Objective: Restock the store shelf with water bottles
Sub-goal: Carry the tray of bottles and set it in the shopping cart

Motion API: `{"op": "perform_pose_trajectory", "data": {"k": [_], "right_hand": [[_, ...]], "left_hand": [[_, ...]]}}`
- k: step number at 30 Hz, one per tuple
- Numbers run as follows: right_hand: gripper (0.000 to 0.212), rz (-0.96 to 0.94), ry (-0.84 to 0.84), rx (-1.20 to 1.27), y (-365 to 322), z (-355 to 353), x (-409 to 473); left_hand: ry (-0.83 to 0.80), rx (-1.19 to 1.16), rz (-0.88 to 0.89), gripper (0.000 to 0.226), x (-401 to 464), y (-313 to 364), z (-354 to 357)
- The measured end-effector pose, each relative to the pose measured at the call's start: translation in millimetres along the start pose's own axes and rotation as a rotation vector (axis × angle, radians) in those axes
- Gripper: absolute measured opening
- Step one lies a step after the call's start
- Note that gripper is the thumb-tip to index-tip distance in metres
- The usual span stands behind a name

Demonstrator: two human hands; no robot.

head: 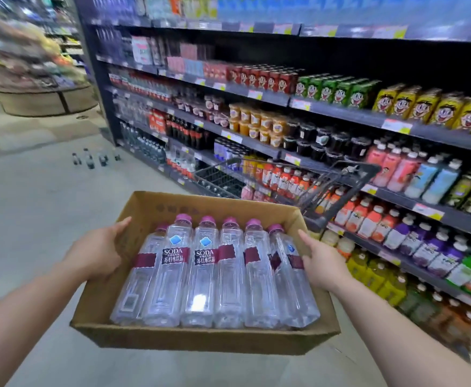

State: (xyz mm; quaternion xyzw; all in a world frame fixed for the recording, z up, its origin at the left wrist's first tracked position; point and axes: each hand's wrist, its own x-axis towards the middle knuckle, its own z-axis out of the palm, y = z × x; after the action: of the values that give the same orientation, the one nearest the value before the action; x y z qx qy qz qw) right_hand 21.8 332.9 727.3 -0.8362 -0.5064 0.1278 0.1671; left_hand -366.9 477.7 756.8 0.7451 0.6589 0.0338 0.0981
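Note:
An open cardboard box [201, 340] is carried in front of me above the aisle floor. Several clear water bottles [203, 275] with purple caps and maroon labels lie side by side in it, caps pointing away. My left hand [94, 254] holds the box's left wall, thumb along the rim. My right hand [322, 265] holds the right wall, thumb stretched over the rim; the fingers of both hands are hidden under the box. The store shelf [340, 113] of drinks runs along the right side.
A black wire shopping cart [337, 182] stands against the shelf just beyond the box. Several small bottles [94, 159] stand on the floor further down the aisle, near the shelf's end. A round produce display [41, 93] sits at far left.

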Motion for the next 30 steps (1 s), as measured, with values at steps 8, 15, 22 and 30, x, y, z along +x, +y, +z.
{"op": "perform_pose_trajectory", "data": {"k": [8, 15, 22, 30], "right_hand": [[0.067, 0.001, 0.003, 0.007, -80, 0, 140], [0.066, -0.014, 0.019, 0.019, -110, -8, 277], [0.064, 0.046, 0.047, -0.041, -137, -12, 387], [0.065, 0.252, 0.124, -0.011, -148, 6, 473]], "left_hand": [[-0.022, -0.09, 0.018, 0.096, 156, -5, -44], [0.019, -0.091, 0.06, 0.093, 292, 21, -64], [0.006, -0.097, 0.12, 0.093, 421, 40, -70], [-0.042, 0.0, 0.316, 0.095, 592, 87, -63]]}}
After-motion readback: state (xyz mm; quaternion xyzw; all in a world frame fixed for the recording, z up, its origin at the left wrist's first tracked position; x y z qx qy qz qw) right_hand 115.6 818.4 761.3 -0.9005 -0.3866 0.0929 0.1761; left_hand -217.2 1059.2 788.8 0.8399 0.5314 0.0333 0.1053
